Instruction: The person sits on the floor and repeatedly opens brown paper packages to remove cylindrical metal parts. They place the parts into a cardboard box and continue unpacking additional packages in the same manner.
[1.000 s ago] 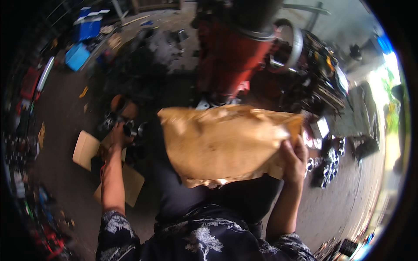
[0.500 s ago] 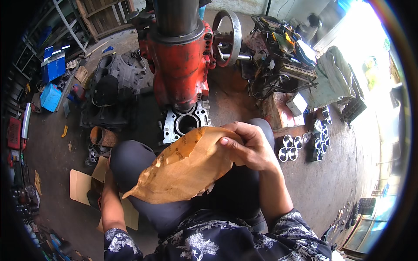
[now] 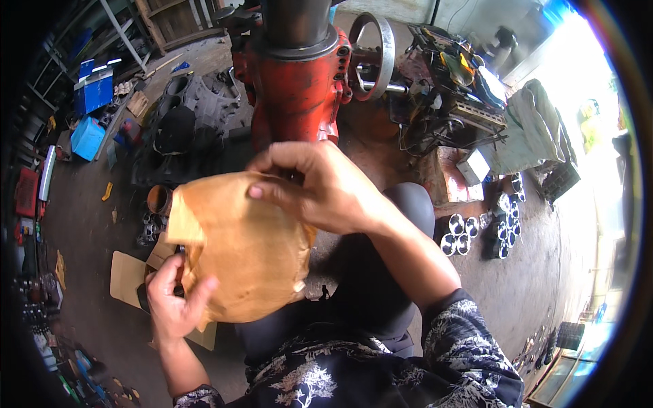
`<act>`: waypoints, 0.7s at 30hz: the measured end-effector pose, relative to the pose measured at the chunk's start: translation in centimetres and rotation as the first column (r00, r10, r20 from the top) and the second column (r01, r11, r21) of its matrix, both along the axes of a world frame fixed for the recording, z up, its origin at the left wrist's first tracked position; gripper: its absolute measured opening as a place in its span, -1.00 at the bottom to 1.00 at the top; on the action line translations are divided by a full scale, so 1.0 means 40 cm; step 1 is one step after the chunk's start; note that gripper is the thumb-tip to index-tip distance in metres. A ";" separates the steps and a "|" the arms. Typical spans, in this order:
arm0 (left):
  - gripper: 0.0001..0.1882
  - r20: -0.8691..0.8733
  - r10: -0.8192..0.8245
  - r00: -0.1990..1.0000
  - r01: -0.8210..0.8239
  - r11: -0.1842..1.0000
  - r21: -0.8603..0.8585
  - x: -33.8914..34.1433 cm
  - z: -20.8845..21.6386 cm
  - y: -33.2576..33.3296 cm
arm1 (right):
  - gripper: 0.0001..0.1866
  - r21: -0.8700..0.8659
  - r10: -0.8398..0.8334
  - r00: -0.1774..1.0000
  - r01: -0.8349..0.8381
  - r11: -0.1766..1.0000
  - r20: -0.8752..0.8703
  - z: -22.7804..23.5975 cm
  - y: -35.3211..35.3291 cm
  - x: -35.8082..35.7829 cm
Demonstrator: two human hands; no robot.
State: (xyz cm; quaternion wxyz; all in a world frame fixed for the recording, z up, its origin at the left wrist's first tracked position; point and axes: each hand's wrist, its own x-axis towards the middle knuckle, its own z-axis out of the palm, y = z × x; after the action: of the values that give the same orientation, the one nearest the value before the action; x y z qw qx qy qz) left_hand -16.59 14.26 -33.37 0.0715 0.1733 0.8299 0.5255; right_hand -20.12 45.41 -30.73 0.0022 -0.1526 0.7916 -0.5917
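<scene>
Taking twelve as the top of our view, we have the brown paper (image 3: 248,255) toward eight o'clock from the middle, up off the floor (image 3: 490,299) and above our lap. Our right hand (image 3: 323,190), just above the middle, has its grip clamped on the paper's upper edge, thumb on the near face and fingers behind. Our left hand (image 3: 175,299), farther out at eight, is by the paper's lower left edge. Its thumb lies over the near face and stands apart from the fingers; we cannot tell whether that grip is pinching anything.

Beyond the left hand, also at eight, the box (image 3: 130,277) sits on the floor with flaps spread. Hand and paper hide most of its inside, so we cannot say what it holds.

We judge the handling to be partway along. Done, as far as we can see: the paper is in hand and the box is open. Not yet done: the paper is not set down, and the box is not closed. One corner of the paper at its left is folded over, and we cannot tell whether anything is inside.

The red machine (image 3: 292,92) stands between eleven and twelve, its wheel (image 3: 388,58) at one. The metal cylinders (image 3: 457,234) are grouped on the floor between three and four, clear of both hands.
</scene>
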 end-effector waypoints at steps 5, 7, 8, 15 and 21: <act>-0.80 -0.016 0.359 0.933 -0.340 0.897 0.283 -0.030 -0.055 0.009 | -0.28 -0.423 0.078 0.946 0.067 0.904 0.316 -0.105 -0.043 -0.043; -0.79 0.040 0.419 0.907 -0.405 0.843 0.354 -0.036 -0.082 0.006 | -0.37 -0.380 0.126 0.920 0.026 0.925 0.371 -0.147 -0.071 -0.030; -0.78 -0.003 0.391 0.920 -0.366 0.864 0.346 -0.035 -0.093 0.004 | -0.56 -0.424 0.186 0.904 -0.006 0.906 0.385 -0.162 -0.082 -0.032; -0.79 0.139 0.391 0.910 -0.413 0.886 0.209 -0.046 -0.111 -0.048 | -0.81 -0.362 0.044 0.935 0.092 0.928 0.351 -0.187 -0.041 -0.056; -0.76 0.058 0.413 0.909 -0.415 0.879 0.235 -0.051 -0.122 -0.031 | -0.80 -0.429 0.221 0.912 -0.056 0.901 0.345 -0.205 -0.039 -0.060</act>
State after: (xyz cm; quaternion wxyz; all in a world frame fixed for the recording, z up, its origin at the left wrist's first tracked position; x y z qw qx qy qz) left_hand -18.61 13.04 -38.27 -0.0614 -0.0023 0.7771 0.6263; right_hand -22.53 43.86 -38.92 0.1685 -0.0875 0.6204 -0.7609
